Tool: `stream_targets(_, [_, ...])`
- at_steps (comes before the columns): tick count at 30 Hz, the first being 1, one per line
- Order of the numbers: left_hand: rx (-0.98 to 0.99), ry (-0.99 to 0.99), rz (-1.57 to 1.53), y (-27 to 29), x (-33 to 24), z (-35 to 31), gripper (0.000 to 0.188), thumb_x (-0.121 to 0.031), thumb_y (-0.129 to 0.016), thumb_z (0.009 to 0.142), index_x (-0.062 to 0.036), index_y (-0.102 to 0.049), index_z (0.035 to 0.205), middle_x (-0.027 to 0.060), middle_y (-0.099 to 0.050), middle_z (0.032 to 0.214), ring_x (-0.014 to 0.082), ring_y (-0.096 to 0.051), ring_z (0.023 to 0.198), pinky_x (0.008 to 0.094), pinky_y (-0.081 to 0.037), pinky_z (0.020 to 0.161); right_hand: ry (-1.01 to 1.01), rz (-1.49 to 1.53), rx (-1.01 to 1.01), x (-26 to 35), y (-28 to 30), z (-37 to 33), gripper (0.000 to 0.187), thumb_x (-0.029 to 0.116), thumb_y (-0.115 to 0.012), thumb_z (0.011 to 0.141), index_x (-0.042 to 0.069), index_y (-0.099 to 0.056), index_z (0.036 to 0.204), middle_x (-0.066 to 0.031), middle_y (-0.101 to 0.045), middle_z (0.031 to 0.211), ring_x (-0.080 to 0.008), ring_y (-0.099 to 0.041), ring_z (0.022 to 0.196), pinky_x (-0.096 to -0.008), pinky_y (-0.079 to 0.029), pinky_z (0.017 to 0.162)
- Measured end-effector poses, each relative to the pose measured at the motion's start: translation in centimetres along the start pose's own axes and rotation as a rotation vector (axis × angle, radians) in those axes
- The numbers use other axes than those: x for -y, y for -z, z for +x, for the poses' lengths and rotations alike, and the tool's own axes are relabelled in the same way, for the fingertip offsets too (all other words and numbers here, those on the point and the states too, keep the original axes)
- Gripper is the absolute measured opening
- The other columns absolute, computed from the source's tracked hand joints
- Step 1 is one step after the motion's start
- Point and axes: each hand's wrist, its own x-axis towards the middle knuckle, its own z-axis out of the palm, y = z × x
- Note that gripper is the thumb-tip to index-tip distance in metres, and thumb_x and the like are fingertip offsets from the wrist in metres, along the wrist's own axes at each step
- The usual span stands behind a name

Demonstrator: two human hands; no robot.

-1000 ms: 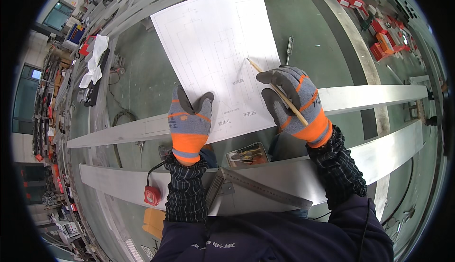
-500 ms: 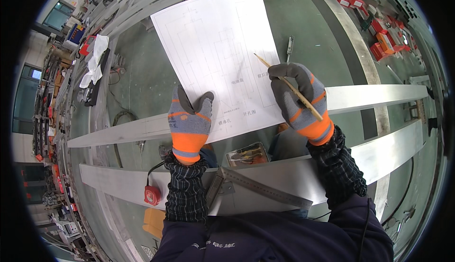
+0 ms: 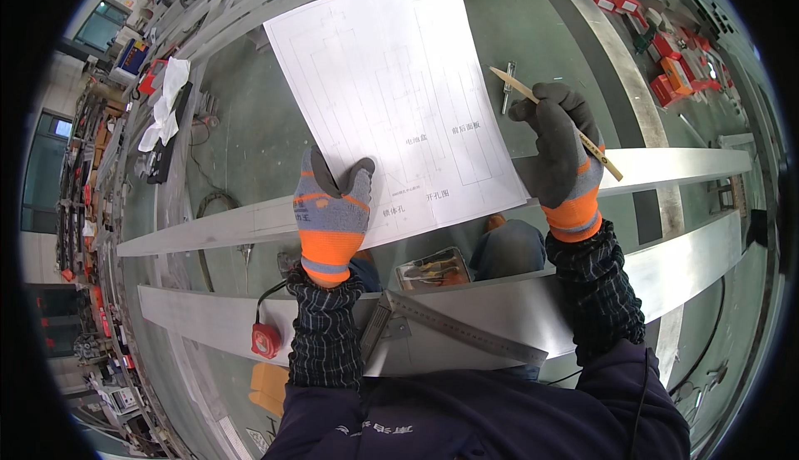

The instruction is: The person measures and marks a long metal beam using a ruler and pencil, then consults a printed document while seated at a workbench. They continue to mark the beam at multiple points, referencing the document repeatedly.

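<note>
A large white sheet with a technical drawing point(image 3: 391, 85) is held up above the metal bars. My left hand point(image 3: 334, 202), in a grey and orange work glove, pinches its lower left corner between thumb and fingers. To the right of the sheet, my right hand point(image 3: 566, 148), gloved the same way, grips a wooden pencil point(image 3: 520, 85) whose sharpened tip points up and left. That pencil is apart from the paper. Below the hands, a metal try square point(image 3: 466, 331) lies on the nearer bar point(image 3: 583, 306), close to my body.
A red tape measure point(image 3: 266, 340) is by the nearer bar's left part. Behind runs a second long metal bar point(image 3: 208, 228). A tray of small tools point(image 3: 433, 270) sits lower, between my knees. Red boxes point(image 3: 666, 89) stand far right; a screwdriver-like tool point(image 3: 508, 94) lies beyond my right hand.
My right hand has moved right and slightly up with the pencil, off the sheet's right edge. The left hand stays on the paper's corner.
</note>
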Motion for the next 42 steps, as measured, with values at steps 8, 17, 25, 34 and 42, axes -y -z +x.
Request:
stream_targets(8, [0.013, 0.036, 0.008, 0.4, -0.7, -0.1, 0.052, -0.017, -0.08, 0.086, 0.0067, -0.058, 0.127, 0.0218, -0.072, 0.102, 0.0303, -0.072, 0.088, 0.0392, -0.057, 0.077, -0.177, 0.476, -0.112, -0.9, 2.2, 0.5, 0.03, 0.021, -0.056, 0.103, 0.002, -0.062, 0.126, -0.0109, -0.066, 0.098, -0.0301, -0.065, 0.106, -0.0505, -0.048, 0.107])
stream_targets(17, [-0.066, -0.043, -0.142, 1.2, 0.1, 0.6, 0.04, -0.009, -0.076, 0.089, 0.0055, -0.061, 0.122, 0.0195, -0.072, 0.108, 0.0271, -0.071, 0.094, 0.0374, -0.056, 0.083, -0.208, 0.879, -0.075, 1.9, 8.1, 4.3, 0.029, 0.022, -0.055, 0.103, 0.0, -0.063, 0.118, -0.0135, -0.066, 0.097, -0.0331, -0.064, 0.091, -0.0527, -0.05, 0.1])
stream_targets(25, [-0.289, 0.125, -0.412, 12.4, 0.3, -4.6, 0.032, -0.013, -0.065, 0.101, 0.0054, -0.061, 0.127, 0.0118, -0.072, 0.115, 0.0162, -0.068, 0.098, 0.0302, -0.054, 0.086, 0.02, -0.089, 0.064, -4.2, 12.4, 3.9, 0.041, 0.01, -0.049, 0.102, 0.001, -0.052, 0.141, -0.0169, -0.063, 0.129, -0.0345, -0.06, 0.122, -0.0481, -0.044, 0.113])
stream_targets(34, [-0.838, 0.477, -0.242, 29.6, 9.5, -19.5, 0.032, 0.002, -0.058, 0.098, -0.0018, -0.059, 0.13, 0.0136, -0.069, 0.116, 0.0252, -0.07, 0.1, 0.0348, -0.06, 0.083, 0.471, -1.403, 0.407, -7.2, 19.1, 7.0, 0.048, 0.001, -0.044, 0.101, 0.0, -0.047, 0.149, -0.0139, -0.057, 0.148, -0.0214, -0.058, 0.133, -0.0336, -0.042, 0.118])
stream_targets(42, [-0.994, 0.955, -0.389, 32.8, 20.0, -28.5, 0.043, -0.002, -0.078, 0.087, -0.0022, -0.06, 0.127, 0.0134, -0.073, 0.107, 0.0286, -0.072, 0.091, 0.041, -0.063, 0.074, 0.068, -0.608, 0.268, -7.7, 17.6, 5.9, 0.063, -0.002, -0.053, 0.096, 0.006, -0.038, 0.156, -0.0148, -0.056, 0.148, -0.0253, -0.056, 0.136, -0.0349, -0.041, 0.119])
